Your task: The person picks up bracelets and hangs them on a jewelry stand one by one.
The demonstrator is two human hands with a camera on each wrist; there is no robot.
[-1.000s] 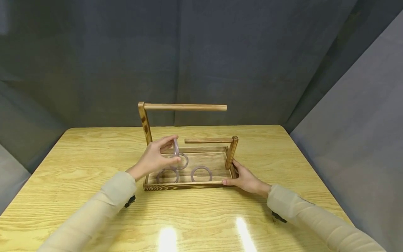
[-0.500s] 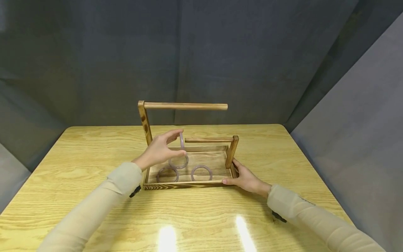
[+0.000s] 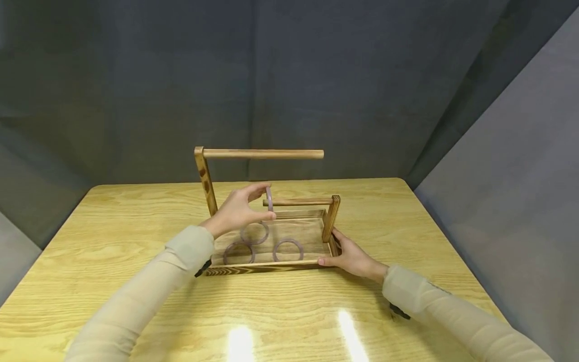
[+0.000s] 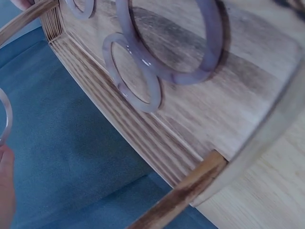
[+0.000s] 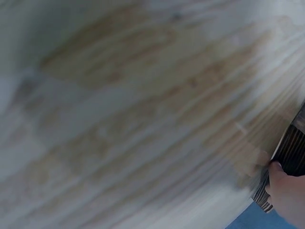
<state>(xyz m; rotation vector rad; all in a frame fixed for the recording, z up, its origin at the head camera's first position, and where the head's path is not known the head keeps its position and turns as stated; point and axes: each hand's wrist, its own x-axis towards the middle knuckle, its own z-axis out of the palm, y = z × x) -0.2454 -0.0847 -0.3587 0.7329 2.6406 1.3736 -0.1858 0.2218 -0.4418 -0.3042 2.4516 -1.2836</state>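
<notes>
My left hand (image 3: 239, 208) pinches a pale lilac bangle (image 3: 269, 199) upright between thumb and fingertips. In the head view the bangle overlaps the free end of the short wooden bar (image 3: 303, 201), whose tip shows on its left. The bangle (image 4: 5, 114) also appears at the left edge of the left wrist view. Three similar bangles lie flat in the wooden tray (image 3: 271, 268): a back one (image 3: 254, 234), a front left one (image 3: 238, 253) and a front right one (image 3: 288, 250). My right hand (image 3: 355, 257) grips the tray's right end, thumb on the front corner.
A longer, higher wooden bar (image 3: 267, 154) runs rightward from the tall left post (image 3: 206, 181). The short bar extends leftward from the right post (image 3: 331, 218). The tray stands on a wood-grain table (image 3: 280, 306), with dark curtains (image 3: 289, 90) behind.
My left hand has moved right and slightly up with the bangle, bringing it from above the tray to the short bar's free end. The right hand keeps its hold on the tray.
</notes>
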